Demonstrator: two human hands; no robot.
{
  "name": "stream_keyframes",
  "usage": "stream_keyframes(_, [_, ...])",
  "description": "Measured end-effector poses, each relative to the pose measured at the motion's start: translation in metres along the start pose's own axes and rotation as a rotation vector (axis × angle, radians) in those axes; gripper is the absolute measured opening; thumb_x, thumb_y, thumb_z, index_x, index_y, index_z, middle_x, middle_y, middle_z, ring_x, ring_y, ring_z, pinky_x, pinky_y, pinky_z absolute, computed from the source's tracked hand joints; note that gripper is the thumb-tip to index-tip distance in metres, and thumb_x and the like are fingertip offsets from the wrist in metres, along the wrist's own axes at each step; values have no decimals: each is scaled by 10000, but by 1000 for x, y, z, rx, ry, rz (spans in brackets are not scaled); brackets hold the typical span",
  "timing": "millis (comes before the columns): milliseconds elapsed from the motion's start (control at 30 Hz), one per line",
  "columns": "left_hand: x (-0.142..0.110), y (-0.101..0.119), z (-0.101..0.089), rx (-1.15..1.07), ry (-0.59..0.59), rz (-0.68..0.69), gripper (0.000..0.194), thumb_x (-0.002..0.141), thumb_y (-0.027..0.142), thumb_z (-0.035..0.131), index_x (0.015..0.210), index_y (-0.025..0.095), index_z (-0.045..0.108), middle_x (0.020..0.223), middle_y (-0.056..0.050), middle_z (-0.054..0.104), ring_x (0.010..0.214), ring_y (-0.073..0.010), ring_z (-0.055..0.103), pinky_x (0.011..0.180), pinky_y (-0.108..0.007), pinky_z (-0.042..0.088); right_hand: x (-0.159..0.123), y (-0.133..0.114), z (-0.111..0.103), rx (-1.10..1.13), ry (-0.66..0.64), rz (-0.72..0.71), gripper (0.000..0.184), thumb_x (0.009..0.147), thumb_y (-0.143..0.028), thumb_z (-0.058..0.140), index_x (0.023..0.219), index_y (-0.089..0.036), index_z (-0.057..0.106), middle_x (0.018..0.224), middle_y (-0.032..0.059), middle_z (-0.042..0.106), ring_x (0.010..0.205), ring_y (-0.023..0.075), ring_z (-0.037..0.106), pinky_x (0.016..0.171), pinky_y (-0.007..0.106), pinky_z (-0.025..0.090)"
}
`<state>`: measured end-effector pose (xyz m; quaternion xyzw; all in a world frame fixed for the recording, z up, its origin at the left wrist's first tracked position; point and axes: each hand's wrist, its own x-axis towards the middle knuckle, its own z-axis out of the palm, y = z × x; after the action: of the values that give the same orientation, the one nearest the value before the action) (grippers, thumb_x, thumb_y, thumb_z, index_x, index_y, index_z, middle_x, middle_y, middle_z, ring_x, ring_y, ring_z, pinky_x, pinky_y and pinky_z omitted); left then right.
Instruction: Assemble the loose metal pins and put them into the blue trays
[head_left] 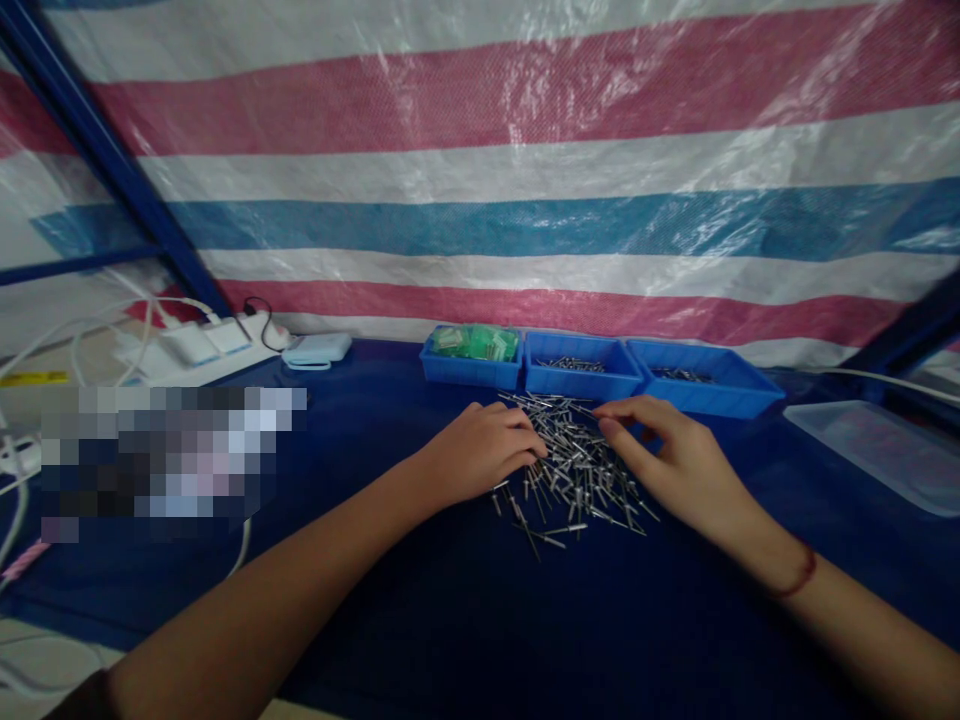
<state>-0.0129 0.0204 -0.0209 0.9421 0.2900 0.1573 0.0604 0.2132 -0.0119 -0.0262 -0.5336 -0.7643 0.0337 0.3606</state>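
A loose heap of silver blind rivets [581, 460] lies on the dark blue table. My left hand [491, 450] rests at the heap's left side, fingers curled down and closed among the rivets; whatever is under the fingertips is hidden. At the upper right of the heap, my right hand [667, 455] has thumb and index finger brought together on the end of a rivet [583, 409]. Behind the heap, blue bins stand in a row: the middle bin [581, 382] and the right bin [712, 398] contain rivets, and the left bin [471, 372] holds green-and-clear packets.
A translucent plastic lid [877, 455] lies at the right. On the left are a white power strip [202, 345] with plugs and cables, a light blue case [316, 350], and a blurred-out patch. A striped tarp [480, 220] hangs behind, with blue frame posts [112, 150] at the sides.
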Motion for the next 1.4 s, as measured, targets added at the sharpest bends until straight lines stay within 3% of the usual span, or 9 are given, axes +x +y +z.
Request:
stream_keyframes(267, [1,-3,-1,10,7,-11,166,911,257,479,926,224,640,971,-6,626,906,-168,568,749,-297,367,-4,-7,2,95,-90,-11,150,857,-298,512,884,-217,636,909,41,678,836,195,612,745,349,476])
stream_keyframes(633, [4,12,-2,-68,206,19,174,917,232,442,926,172,605,994,-54,597,931,-181,538,853,-348,415,-7,-21,5,147,-165,-184,130,832,-273,566,901,-204,653,900,46,673,859,196,593,776,372,471])
stream_keyframes(733, [5,21,-2,-247,264,-26,112,889,210,484,905,164,585,915,-40,622,874,-163,566,812,-320,446,-10,-25,7,219,-163,-146,137,854,-263,539,876,-212,664,863,40,673,823,185,592,751,353,471])
stream_keyframes(933, [6,39,0,-640,368,-298,125,854,232,537,924,170,620,858,-21,674,756,-137,615,677,-260,471,-12,-30,5,414,-154,-26,168,866,-298,531,929,-225,669,839,24,661,794,157,598,726,309,476])
stream_keyframes(1133, [6,43,2,-669,416,-288,116,841,237,556,870,157,635,832,-25,649,751,-137,599,661,-257,454,-13,-33,3,458,-182,-27,159,867,-279,528,927,-226,665,858,16,661,805,144,591,742,290,464])
stream_keyframes(1400, [6,42,1,-659,449,-283,100,845,234,561,852,160,628,795,-15,632,729,-130,588,664,-256,450,-11,-35,-2,465,-227,36,227,879,-308,485,744,-188,621,723,13,601,689,137,539,648,277,440])
